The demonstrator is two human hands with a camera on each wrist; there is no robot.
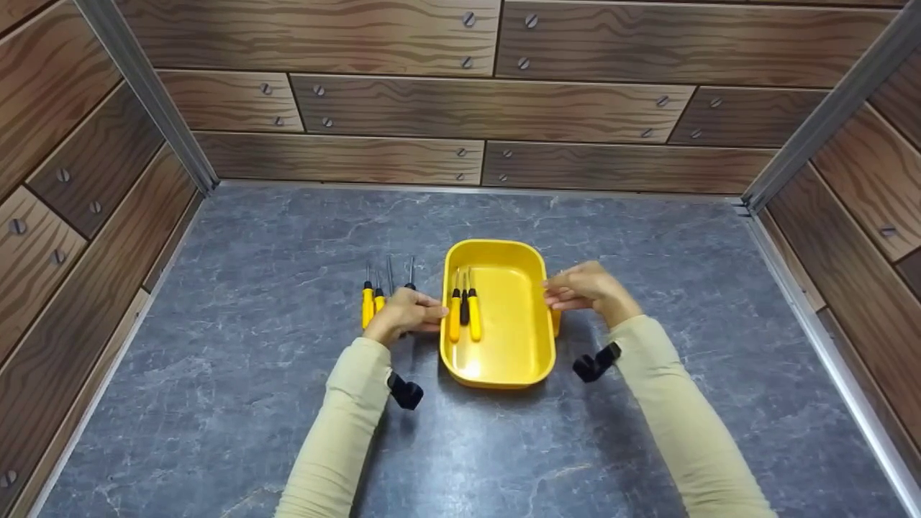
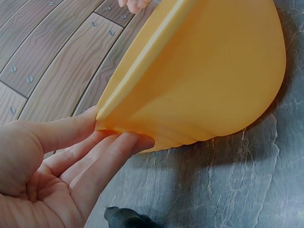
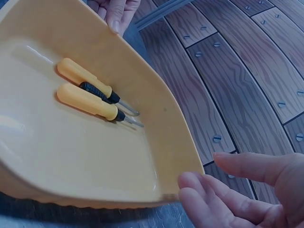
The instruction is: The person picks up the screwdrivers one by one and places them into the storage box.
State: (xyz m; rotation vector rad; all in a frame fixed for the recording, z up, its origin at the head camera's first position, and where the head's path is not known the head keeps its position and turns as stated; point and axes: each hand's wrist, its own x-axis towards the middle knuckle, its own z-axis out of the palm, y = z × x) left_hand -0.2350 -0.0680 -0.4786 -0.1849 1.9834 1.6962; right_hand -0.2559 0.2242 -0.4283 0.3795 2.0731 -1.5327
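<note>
A yellow plastic bin stands between the two hands. Two yellow-handled screwdrivers and a black-handled screwdriver lie side by side in it, along its left wall. My left hand pinches the bin's left rim, thumb on top and fingers beneath, as the left wrist view shows. At the right rim is my right hand; in the right wrist view its fingertips meet the outer wall near a corner, while the thumb stands away from the rim.
Left of the bin lie several more screwdrivers, some partly covered by the left hand. A yellow piece shows beside the bin's right wall, mostly hidden. Wood-patterned panels bound the grey marbled surface at back and sides.
</note>
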